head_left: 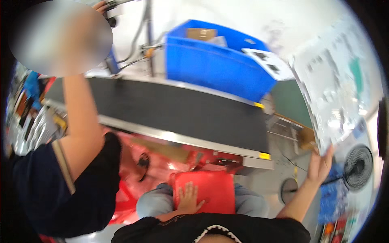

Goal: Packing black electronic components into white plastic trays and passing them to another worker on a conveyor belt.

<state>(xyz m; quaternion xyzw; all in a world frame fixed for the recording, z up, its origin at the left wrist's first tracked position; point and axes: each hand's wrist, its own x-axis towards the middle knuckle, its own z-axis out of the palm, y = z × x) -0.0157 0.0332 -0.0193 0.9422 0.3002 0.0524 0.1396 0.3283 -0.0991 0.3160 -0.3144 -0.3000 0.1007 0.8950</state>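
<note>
My left hand (189,199) lies flat with its fingers spread on the red stool seat (219,190) between my knees. Out to the right, my right hand (320,166) is raised and closed around the lower edge of a large, glossy white plastic tray (324,93). The tray stands tilted on edge, with recesses and a green patch on its face. Motion and glare blur its details.
A black conveyor belt (178,109) with metal edges crosses in front of me. Behind it stands a blue bin (210,60) holding cardboard, a white panel (269,62) on its rim. A co-worker (69,182) is close at left. A black fan (358,167) stands at right.
</note>
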